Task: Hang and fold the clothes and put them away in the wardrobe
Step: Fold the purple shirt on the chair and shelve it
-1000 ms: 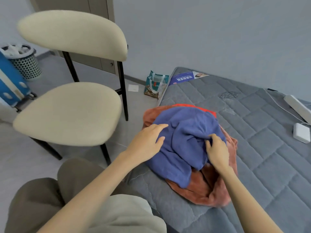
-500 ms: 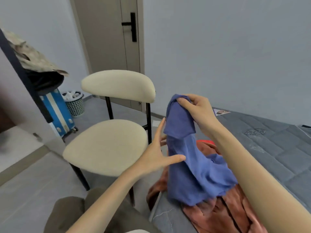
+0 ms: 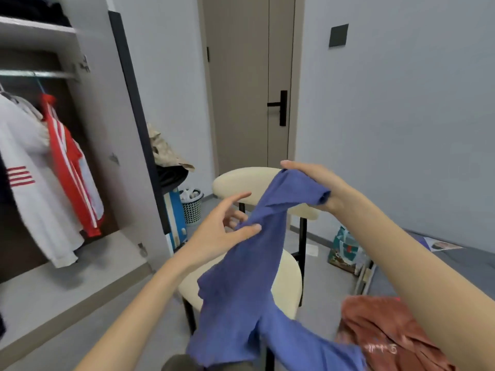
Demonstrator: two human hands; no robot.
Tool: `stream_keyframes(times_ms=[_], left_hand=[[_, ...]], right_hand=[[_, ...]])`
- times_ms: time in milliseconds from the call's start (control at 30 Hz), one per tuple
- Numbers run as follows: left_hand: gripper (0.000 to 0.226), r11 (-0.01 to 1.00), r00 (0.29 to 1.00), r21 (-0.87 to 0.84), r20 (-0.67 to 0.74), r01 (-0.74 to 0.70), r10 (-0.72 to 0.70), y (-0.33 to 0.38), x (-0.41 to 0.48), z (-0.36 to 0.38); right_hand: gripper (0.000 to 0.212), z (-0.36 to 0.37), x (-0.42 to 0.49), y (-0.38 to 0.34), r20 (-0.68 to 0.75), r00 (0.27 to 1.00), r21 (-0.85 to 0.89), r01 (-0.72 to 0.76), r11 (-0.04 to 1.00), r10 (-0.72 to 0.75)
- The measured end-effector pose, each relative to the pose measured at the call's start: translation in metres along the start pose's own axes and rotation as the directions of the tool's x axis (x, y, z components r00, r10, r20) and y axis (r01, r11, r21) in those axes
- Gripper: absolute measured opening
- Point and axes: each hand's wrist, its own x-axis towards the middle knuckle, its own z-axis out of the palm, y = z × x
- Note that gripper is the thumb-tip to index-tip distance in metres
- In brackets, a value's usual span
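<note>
From the head camera I see the right hand [image 3: 314,178] raised in front of the chair [image 3: 287,277], at the height of its back. It grips the top end of the blue shirt [image 3: 241,290]: the fingers lie close together and fold over the cloth, and an open hem sticks out just beside the wrist.

The left hand [image 3: 219,234] is lower and nearer to me. Its thumb presses on the front of the shirt and some fingers are behind the cloth, so it pinches a narrow, bunched part. The index finger points up and away, spread from the others. How the hidden fingers lie I cannot tell.

The shirt hangs in the air between the two hands as a twisted band. Below the left hand it widens and falls toward my lap, in front of the chair seat.

A rust-coloured garment [image 3: 388,333] lies crumpled at the lower right, partly under the right forearm.

On the left the wardrobe [image 3: 107,124] stands open, well apart from the shirt. Inside, a white jacket [image 3: 24,188] and a red jacket [image 3: 68,167] hang on the rail, touching each other.
</note>
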Motion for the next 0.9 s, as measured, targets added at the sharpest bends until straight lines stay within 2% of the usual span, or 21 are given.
stream_keyframes(times_ms=[67,100,267,367,400,467,533,600,700,733,800,900], left_hand=[[0.057,0.998,0.999,0.061,0.039,-0.026,0.023,0.01,0.0,-0.009],[0.051,0.995,0.998,0.081,0.031,-0.052,0.049,0.014,-0.001,-0.01],[0.003,0.989,0.987,0.062,-0.083,-0.132,0.137,0.016,-0.002,-0.011],[0.018,0.992,0.976,0.045,-0.175,-0.121,0.127,0.016,0.001,-0.015],[0.019,0.996,0.977,-0.021,-0.195,-0.088,0.083,0.019,0.003,-0.016],[0.008,0.961,0.987,-0.275,-0.149,0.011,-0.054,0.026,0.008,-0.02],[0.018,0.885,0.982,-0.451,-0.08,0.116,-0.17,0.027,0.013,-0.023],[0.023,0.871,0.968,-0.465,-0.096,0.161,-0.231,0.026,0.017,-0.024],[0.019,0.795,0.919,-0.574,-0.175,0.195,-0.353,0.023,0.026,-0.025],[0.015,0.765,0.901,-0.616,-0.201,0.189,-0.384,0.021,0.029,-0.025],[0.007,0.73,0.88,-0.66,-0.225,0.177,-0.417,0.018,0.035,-0.026],[0.02,0.705,0.886,-0.693,-0.22,0.153,-0.408,0.019,0.041,-0.025]], right_hand=[[0.018,0.016,0.005,-0.007,0.058,0.998,-0.032,0.029,0.999,-0.027],[0.016,0.025,0.006,-0.011,0.093,0.994,-0.032,0.059,0.998,-0.056],[0.006,0.044,0.006,-0.022,0.22,0.964,0.036,0.145,0.989,-0.15],[0.01,0.042,0.012,-0.022,0.248,0.95,0.079,0.177,0.981,-0.191],[0.009,0.041,0.014,-0.02,0.246,0.948,0.097,0.18,0.979,-0.199],[0.008,0.041,0.016,-0.014,0.255,0.943,0.093,0.195,0.976,-0.213],[0.017,0.039,0.016,-0.003,0.277,0.933,-0.014,0.243,0.97,-0.229],[0.025,0.038,0.014,0.01,0.254,0.938,-0.136,0.278,0.951,-0.237],[0.013,0.034,0.006,0.031,0.155,0.941,-0.194,0.327,0.925,-0.3],[0.009,0.033,0.003,0.039,0.163,0.931,-0.214,0.356,0.909,-0.326],[0.013,0.031,-0.007,0.055,0.275,0.905,-0.283,0.399,0.872,-0.324],[0.03,0.036,-0.014,0.079,0.381,0.888,-0.526,0.436,0.73,-0.256]])
